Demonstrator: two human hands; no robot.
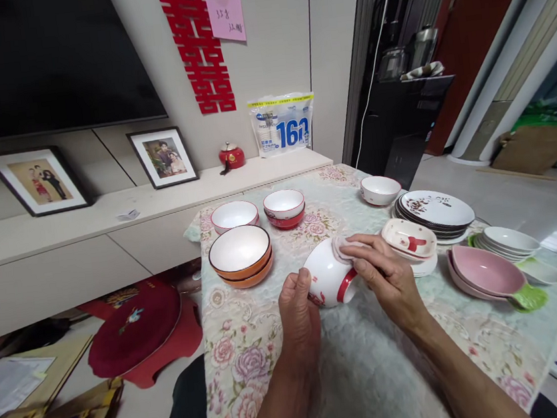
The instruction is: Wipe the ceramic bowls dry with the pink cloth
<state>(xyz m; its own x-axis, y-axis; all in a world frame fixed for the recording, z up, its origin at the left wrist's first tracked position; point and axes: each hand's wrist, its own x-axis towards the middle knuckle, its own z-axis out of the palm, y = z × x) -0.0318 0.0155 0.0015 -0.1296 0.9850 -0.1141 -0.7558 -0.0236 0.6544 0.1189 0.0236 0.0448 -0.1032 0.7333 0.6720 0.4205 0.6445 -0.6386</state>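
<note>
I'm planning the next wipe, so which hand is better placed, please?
Probably the right hand: it holds what looks like a pale cloth against the white bowl, while the left hand grips the bowl's side.

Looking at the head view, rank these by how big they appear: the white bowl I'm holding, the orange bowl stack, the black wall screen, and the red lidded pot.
1. Black wall screen
2. Held white bowl and orange bowl stack: too alike to rank; the held one is partly covered.
3. Red lidded pot
</note>
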